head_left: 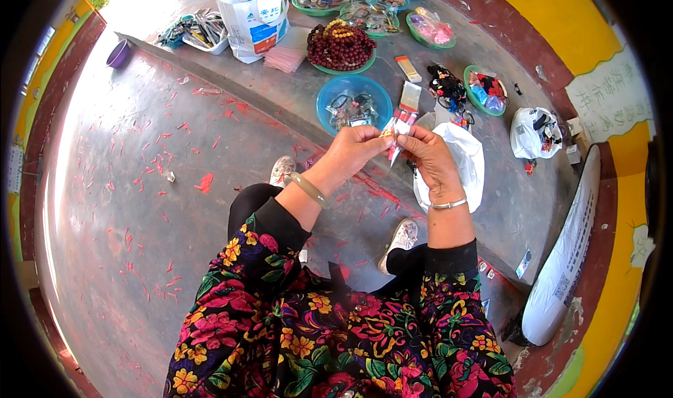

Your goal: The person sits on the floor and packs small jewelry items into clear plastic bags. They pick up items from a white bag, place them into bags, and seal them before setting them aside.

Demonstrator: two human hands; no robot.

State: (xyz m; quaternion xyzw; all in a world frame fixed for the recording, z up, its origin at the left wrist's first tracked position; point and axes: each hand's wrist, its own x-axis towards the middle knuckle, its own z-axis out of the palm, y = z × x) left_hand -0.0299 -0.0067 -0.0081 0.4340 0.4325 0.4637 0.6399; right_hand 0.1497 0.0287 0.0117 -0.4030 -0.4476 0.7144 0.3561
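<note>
Overhead, small white-and-red packet (397, 127) between both hands

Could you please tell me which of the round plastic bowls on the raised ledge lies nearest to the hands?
The blue round plastic bowl, just beyond the left hand and right hand. It alone is blue here; the green-rimmed ones, like the green bowl of dark red beads, sit farther back.

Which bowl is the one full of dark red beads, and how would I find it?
Look at the raised concrete step that runs across the floor above the hands. Near its top, right of the white paper bag, sits a green bowl heaped with dark red beads. The blue bowl below it holds small clear packets, and the other green bowls nearby hold mixed colourful bits instead.
</note>
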